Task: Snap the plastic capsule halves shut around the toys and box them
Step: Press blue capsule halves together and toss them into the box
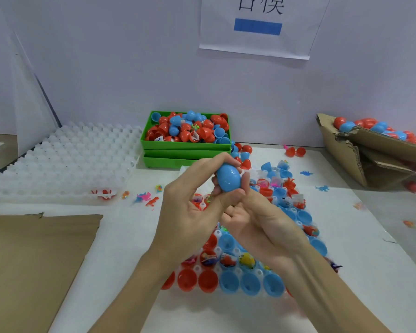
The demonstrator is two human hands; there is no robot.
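**A:** Where's the capsule right now?

**B:** Up in the air over the middle of the bench (135,236). It's a blue capsule (228,177), egg-shaped and looking closed. Both hands are together on it: the left hand (190,200) curls over its far top and left side, and the right hand (255,219) wraps it from below and the right, thumb across the near end.

**A:** And underneath?

**B:** A clear holder tray (226,294) lying flat on the white bench cover. Red half-shells (187,280) fill its near left cups and blue half-shells (250,283) its near right ones. Several cups further back hold small toys; a yellow toy (247,259) sits in one.

**A:** The box?

**B:** A torn cardboard box (360,152) at the far right, with closed red and blue capsules inside. A green bin (185,145) at the far centre is heaped with loose shells. A stack of empty white trays (67,159) stands at far left, and a flat cardboard sheet (34,260) lies near left.

**A:** Anything loose?

**B:** A red dinosaur (153,201) and a pink toy (144,196) just left of the hands.
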